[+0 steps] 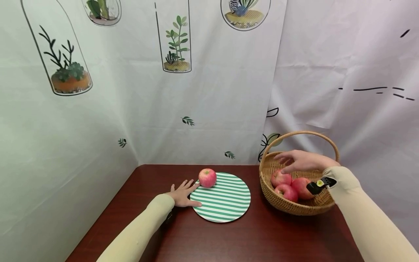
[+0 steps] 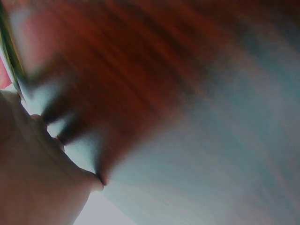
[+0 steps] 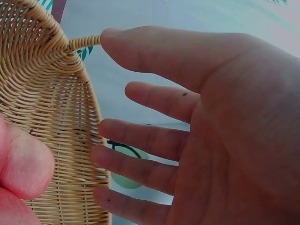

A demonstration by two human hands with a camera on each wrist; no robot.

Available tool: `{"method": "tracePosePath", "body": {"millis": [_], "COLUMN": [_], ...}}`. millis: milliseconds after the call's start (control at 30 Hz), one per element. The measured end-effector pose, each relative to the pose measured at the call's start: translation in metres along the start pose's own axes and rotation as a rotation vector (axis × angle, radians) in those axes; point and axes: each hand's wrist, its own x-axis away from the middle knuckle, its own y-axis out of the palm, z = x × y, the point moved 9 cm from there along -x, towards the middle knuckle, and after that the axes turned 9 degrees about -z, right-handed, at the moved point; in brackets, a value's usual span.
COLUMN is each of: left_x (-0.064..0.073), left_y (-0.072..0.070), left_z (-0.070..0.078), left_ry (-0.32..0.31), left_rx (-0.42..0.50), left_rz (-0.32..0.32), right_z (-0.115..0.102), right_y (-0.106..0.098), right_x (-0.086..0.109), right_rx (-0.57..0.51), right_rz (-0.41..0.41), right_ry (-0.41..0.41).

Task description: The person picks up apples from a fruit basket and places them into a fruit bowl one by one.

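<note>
A wicker basket with an arched handle stands on the right of the table and holds several red apples. My right hand hovers over them beneath the handle, fingers loosely extended and nothing in its grasp; the right wrist view shows the bare palm beside the basket wall. One more apple sits at the upper left edge of a round green-and-white striped placemat. My left hand lies with spread fingers at the placemat's left edge, fingertips close to that apple.
The dark red-brown table meets a pale printed curtain at the back and left. Another stretch of curtain hangs close behind the basket on the right. The basket's handle arches above my right hand.
</note>
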Motion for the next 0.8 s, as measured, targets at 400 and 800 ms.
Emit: {"method": "tracePosePath", "body": {"millis": [400,800], "left_x": [-0.01,-0.004], "left_y": [0.005,0.002], "left_z": [-0.008,-0.004], "left_ry": [-0.008,-0.005], "left_rx": [0.003,0.004], "left_rz": [0.01,0.0], "right_z": [0.033,0.066], "right_y": [0.0,0.004], "right_x": [-0.001,-0.002], "right_rx": [-0.038,-0.191], "right_rz": [0.063,0.123], "right_ry": [0.009,0.018]}}
